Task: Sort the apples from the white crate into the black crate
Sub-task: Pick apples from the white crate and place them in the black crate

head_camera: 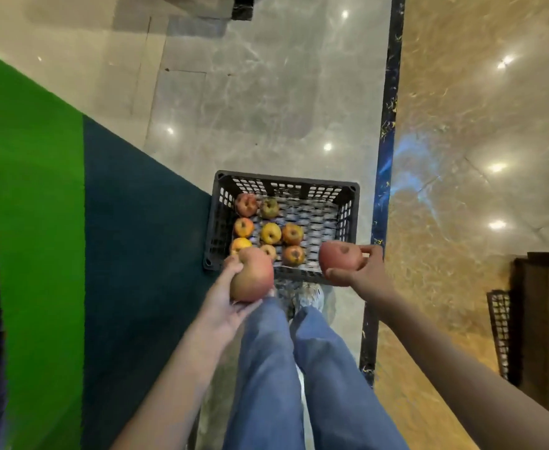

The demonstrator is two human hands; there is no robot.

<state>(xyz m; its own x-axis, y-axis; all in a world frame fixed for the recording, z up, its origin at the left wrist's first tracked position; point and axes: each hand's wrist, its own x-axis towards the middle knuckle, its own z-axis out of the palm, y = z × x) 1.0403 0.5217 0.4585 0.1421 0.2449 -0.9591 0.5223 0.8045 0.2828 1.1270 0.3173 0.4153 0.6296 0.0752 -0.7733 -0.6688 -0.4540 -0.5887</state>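
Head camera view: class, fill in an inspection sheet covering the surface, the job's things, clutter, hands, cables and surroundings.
Surface: glossy marble floor; green and dark blue mat at left.
Job's things: black crate on the floor; eight apples visible inside, towards its left; white crate not seen.
Clutter: nothing seen.
Hands: left hand holds a red apple; right hand holds a second red apple; both at the crate's near edge.
Cables: nothing seen.
Surroundings: mesh crate partly in view at right, beside dark wooden furniture.

Outstretched left hand [226, 292] grips left apple [253, 279], right hand [365, 271] grips right apple [339, 257]
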